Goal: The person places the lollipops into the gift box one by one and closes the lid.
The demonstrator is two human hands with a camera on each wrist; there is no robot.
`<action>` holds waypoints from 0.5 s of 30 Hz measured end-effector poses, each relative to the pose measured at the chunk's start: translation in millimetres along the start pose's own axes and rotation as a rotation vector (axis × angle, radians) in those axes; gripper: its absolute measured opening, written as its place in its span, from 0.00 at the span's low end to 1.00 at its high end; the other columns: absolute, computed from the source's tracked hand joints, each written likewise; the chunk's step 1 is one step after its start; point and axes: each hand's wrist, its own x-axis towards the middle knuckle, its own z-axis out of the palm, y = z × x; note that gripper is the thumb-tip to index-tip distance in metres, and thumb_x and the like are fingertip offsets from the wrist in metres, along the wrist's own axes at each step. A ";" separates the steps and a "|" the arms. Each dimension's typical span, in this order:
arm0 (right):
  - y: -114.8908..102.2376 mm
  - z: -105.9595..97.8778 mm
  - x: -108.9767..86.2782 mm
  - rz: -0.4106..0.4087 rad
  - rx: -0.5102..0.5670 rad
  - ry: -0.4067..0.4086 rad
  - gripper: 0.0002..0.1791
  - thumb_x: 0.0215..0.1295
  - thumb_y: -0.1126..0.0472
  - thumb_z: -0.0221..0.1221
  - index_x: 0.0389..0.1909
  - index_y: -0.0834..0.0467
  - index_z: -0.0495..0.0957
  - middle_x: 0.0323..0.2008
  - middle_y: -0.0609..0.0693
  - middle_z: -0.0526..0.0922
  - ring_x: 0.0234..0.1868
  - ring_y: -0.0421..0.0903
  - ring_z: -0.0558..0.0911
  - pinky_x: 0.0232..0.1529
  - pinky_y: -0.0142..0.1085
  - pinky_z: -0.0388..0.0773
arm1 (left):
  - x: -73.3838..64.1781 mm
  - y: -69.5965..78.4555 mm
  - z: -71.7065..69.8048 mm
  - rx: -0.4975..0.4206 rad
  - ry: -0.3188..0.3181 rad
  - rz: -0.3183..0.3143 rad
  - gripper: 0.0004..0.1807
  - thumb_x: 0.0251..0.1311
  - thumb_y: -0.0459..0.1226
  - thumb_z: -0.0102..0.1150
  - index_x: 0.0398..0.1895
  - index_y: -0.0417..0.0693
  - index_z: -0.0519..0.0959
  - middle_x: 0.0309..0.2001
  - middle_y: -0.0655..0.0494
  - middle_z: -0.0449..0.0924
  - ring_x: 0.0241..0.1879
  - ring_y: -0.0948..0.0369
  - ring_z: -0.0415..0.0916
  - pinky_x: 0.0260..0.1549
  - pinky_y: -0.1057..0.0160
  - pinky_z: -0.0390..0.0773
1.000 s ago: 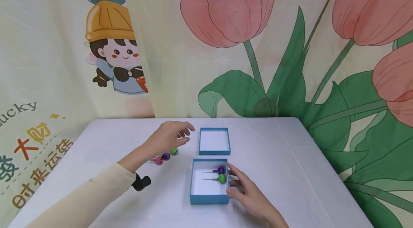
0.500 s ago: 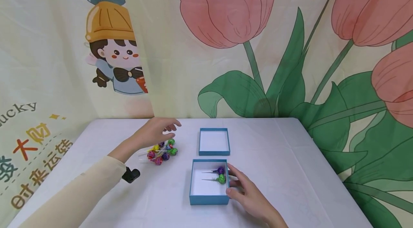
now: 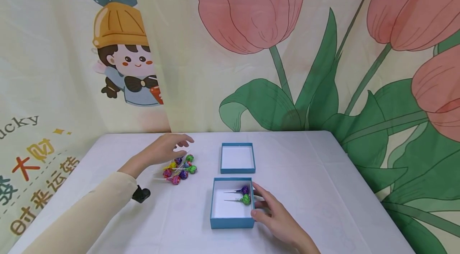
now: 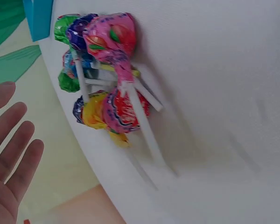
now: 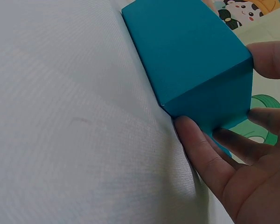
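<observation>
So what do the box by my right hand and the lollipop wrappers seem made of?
Box: probably stiff cardboard, matte blue outside, going by its thin walls and crisp edges. Wrappers: likely glossy printed plastic film, given the creases and highlights, though foil is possible.

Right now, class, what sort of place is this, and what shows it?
Probably an indoor tabletop workspace: a white cloth-covered table, a cream fabric-like backdrop with pink tulips behind it, and an open square blue box holding purple and green wrapped lollipops.
</observation>
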 end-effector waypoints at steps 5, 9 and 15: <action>0.4 0.5 0.2 -0.004 0.001 0.002 0.41 0.76 0.49 0.63 0.85 0.44 0.57 0.78 0.62 0.66 0.68 0.59 0.78 0.66 0.63 0.75 | -0.6 -9.2 4.9 -0.012 -0.032 0.003 0.21 0.70 0.36 0.70 0.64 0.52 0.81 0.56 0.50 0.87 0.57 0.49 0.83 0.56 0.43 0.84; 2.7 0.0 1.2 -0.006 0.003 -0.002 0.41 0.76 0.49 0.63 0.85 0.44 0.57 0.78 0.62 0.66 0.67 0.58 0.78 0.66 0.61 0.77 | -1.4 -15.0 8.9 -0.017 -0.045 0.010 0.21 0.70 0.37 0.69 0.65 0.50 0.80 0.55 0.50 0.87 0.56 0.49 0.84 0.56 0.43 0.84; 4.7 -1.0 2.3 -0.004 0.003 -0.001 0.41 0.76 0.49 0.63 0.85 0.43 0.57 0.78 0.62 0.66 0.67 0.58 0.78 0.65 0.60 0.77 | -2.9 -22.0 15.6 -0.025 -0.074 -0.008 0.22 0.72 0.37 0.68 0.67 0.48 0.79 0.55 0.49 0.87 0.55 0.47 0.84 0.56 0.42 0.84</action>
